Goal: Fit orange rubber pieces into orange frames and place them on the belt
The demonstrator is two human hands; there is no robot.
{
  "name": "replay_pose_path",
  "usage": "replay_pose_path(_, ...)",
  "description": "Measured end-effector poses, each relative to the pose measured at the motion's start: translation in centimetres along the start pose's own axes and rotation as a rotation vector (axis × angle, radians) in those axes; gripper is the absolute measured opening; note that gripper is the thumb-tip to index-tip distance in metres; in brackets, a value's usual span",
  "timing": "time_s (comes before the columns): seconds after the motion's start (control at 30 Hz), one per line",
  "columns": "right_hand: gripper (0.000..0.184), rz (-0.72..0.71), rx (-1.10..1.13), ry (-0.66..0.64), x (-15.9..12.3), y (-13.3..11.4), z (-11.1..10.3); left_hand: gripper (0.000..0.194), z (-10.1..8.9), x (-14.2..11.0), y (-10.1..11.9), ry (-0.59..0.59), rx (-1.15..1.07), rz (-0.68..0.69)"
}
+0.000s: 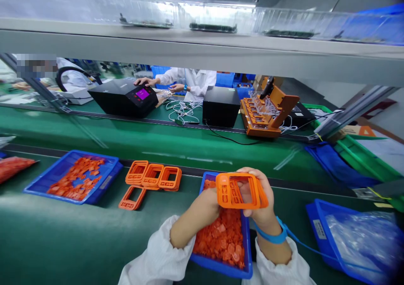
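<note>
My right hand (pixel 267 194) is wrapped round the right side of several orange plastic frames (pixel 223 193), held together above a blue bin (pixel 248 251). Each frame has one large opening and a row of small slots. At the frames' left edge is my left hand (pixel 205 205), its fingers curled and their tips hidden behind the frames; what they pinch, if anything, does not show. Small orange plastic pieces (pixel 222 234) fill the bin beneath both hands. To the left, more orange frames (pixel 153 176) lie stacked on the green table, with a single frame (pixel 131 197) in front of them.
At the left stands a blue tray (pixel 110 167) of orange pieces; at the right, a blue bin (pixel 320 238) holds clear plastic bags. A blue wrist strap cord (pixel 311 248) runs right. Beyond are black boxes (pixel 221 106), an orange fixture (pixel 265 112) and a co-worker (pixel 198 83). A shelf (pixel 202 51) crosses overhead.
</note>
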State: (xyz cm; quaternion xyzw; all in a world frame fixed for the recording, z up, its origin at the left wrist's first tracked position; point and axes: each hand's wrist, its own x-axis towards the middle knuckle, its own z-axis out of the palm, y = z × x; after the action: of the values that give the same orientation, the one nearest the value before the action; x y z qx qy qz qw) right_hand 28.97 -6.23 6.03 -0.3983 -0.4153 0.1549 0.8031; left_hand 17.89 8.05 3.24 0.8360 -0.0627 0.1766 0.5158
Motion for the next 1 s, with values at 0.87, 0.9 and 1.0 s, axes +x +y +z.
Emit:
replay_pose_path(0.87, 0.075, -0.078, -0.255, -0.203, 0.9, -0.2, 2.7, 0.046, -3.8, 0.1, 3.2, 0.151, -0.676, -0.317)
replay_pose_path(0.9, 0.075, -0.069, -0.244, -0.211, 0.8, -0.1, 2.8, 0.045, -4.1, 0.1, 3.1, 0.097, -0.639, -0.307)
replay_pose_path(1.0, 0.078, -0.030, -0.222, -0.225, 0.7, 0.1, 2.8, 0.048, -4.5, -0.1, 2.9, 0.039, -0.545, -0.269)
